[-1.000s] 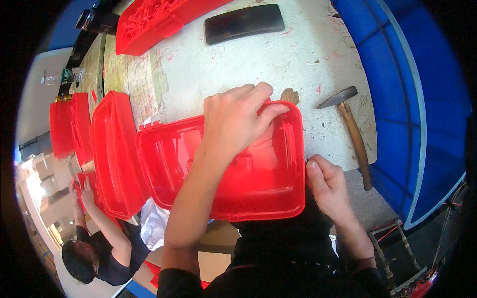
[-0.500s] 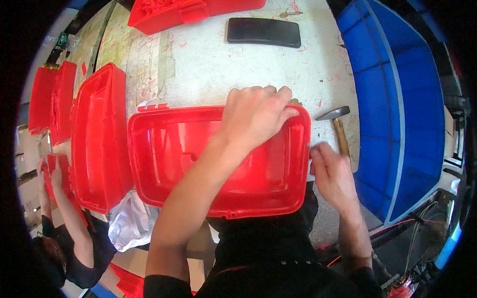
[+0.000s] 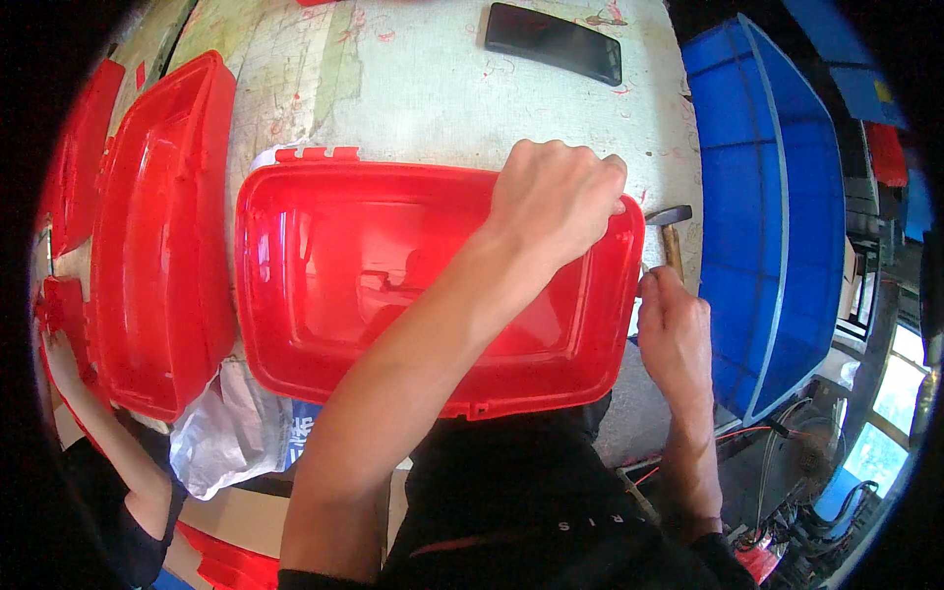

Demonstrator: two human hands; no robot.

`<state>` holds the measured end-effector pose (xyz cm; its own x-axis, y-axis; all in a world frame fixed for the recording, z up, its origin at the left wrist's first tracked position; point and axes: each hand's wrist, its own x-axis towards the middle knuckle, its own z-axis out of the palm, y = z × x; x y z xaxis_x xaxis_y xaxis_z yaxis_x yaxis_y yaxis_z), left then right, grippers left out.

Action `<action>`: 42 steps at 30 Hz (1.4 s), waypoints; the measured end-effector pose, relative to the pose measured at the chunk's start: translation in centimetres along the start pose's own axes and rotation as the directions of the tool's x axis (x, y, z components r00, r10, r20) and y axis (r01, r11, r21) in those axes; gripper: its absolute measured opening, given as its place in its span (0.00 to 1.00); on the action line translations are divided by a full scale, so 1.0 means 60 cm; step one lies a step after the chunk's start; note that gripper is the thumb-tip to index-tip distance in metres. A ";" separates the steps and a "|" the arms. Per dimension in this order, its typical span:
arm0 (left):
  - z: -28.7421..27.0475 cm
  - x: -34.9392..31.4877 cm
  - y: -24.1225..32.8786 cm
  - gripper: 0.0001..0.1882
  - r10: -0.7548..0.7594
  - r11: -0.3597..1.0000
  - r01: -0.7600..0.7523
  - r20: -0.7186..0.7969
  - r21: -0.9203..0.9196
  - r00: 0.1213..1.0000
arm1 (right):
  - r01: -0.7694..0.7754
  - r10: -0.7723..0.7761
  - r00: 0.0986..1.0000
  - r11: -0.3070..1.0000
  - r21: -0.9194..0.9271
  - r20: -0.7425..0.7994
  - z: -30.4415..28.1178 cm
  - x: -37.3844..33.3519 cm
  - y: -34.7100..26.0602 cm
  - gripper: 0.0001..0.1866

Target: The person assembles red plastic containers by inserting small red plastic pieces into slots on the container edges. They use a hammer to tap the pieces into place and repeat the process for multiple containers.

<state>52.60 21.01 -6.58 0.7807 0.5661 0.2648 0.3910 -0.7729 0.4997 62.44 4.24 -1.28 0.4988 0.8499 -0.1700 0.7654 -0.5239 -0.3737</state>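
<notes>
A red plastic box [image 3: 324,285], shallow and open-topped with rounded corners, lies across the near edge of the table in front of me. My left hand [image 3: 562,202] reaches over it and is closed around the rim by its far right corner; the forearm hides part of the inside. Beside the right rim, my right hand [image 3: 677,334] has its fingers pinched together at the wall. Whatever small thing they hold, if any, I cannot make out. A hammer [image 3: 672,239] with a wooden handle rests just beyond that hand.
At the left stands another red box [image 3: 162,246], with more red parts [image 3: 84,162] past it. Another person's arm [image 3: 103,423] is at the lower left. A black phone [image 3: 554,44] lies at the back. A blue crate [image 3: 752,216] stands at the right. White plastic wrap [image 3: 231,433] hangs near the edge.
The whole view has shifted, so the phone and far table sit higher. My left hand still grips the box's corner, now more like a fist. My right hand is nearer the rim.
</notes>
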 end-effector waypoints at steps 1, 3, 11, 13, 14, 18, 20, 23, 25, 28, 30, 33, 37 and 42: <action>0.000 0.000 0.000 0.14 -0.005 1.000 0.005 -0.003 0.010 1.000 | -0.025 0.025 0.999 1.000 -0.006 0.037 0.001 -0.009 0.000 0.06; 0.002 0.001 -0.001 0.14 -0.008 0.999 0.010 -0.034 0.038 0.999 | -0.041 0.042 0.998 0.999 -0.016 0.055 0.003 -0.030 -0.002 0.06; 0.012 0.000 -0.005 0.14 0.000 0.999 0.002 -0.043 0.046 0.999 | -0.050 0.051 0.995 0.999 -0.012 0.086 0.006 -0.116 0.009 0.05; 0.008 0.002 -0.006 0.14 -0.006 0.999 0.008 -0.037 0.047 0.999 | -0.058 0.053 0.984 0.998 0.029 0.170 0.008 -0.150 0.011 0.05; 0.004 0.002 -0.007 0.14 -0.013 0.999 0.014 -0.020 0.048 1.000 | -0.044 0.036 0.988 0.998 0.051 0.152 0.002 -0.163 0.015 0.05; -0.017 0.010 -0.013 0.15 -0.111 0.991 0.111 0.004 0.080 0.994 | -0.279 0.264 0.960 0.902 0.329 0.090 -0.026 -0.166 0.022 0.07; -0.027 0.014 -0.017 0.18 -0.167 0.975 0.171 -0.034 0.142 0.985 | -0.012 0.055 0.988 0.958 0.288 -0.141 -0.027 -0.126 0.022 0.07; -0.037 0.013 -0.020 0.19 -0.182 0.964 0.180 -0.007 0.198 0.983 | 0.261 -0.268 0.910 0.963 -0.064 -0.315 0.010 -0.035 0.015 0.09; -0.042 0.009 -0.022 0.20 -0.209 0.955 0.215 -0.050 0.202 0.977 | 0.338 -0.357 0.910 0.934 -0.119 -0.213 0.035 0.001 0.018 0.08; -0.046 0.000 -0.026 0.20 -0.228 0.946 0.238 -0.069 0.219 0.971 | 0.435 -0.447 0.874 0.895 -0.104 -0.189 0.051 0.012 0.044 0.08; -0.047 -0.003 -0.031 0.21 -0.275 0.929 0.291 -0.101 0.227 0.956 | 0.423 -0.410 0.880 0.906 0.002 -0.241 0.044 -0.005 0.072 0.07; -0.057 0.000 -0.044 0.20 -0.369 0.881 0.384 -0.106 0.277 0.923 | 0.141 -0.108 0.975 0.976 0.163 -0.194 0.023 -0.048 0.114 0.07; -0.102 -0.016 -0.086 0.19 -0.467 0.821 0.489 -0.146 0.295 0.872 | 0.071 -0.003 0.984 0.925 0.374 -0.179 0.018 -0.093 0.146 0.09; -0.181 -0.118 -0.153 0.19 -0.491 0.817 0.526 -0.194 0.236 0.849 | 0.067 0.013 0.990 0.834 0.547 -0.141 -0.002 -0.106 0.137 0.11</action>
<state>38.17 27.19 -4.11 0.3763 0.9160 0.1394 0.8453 -0.4010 0.3531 65.60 -5.50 -3.18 0.5610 0.8266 -0.0444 0.4497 -0.3494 -0.8220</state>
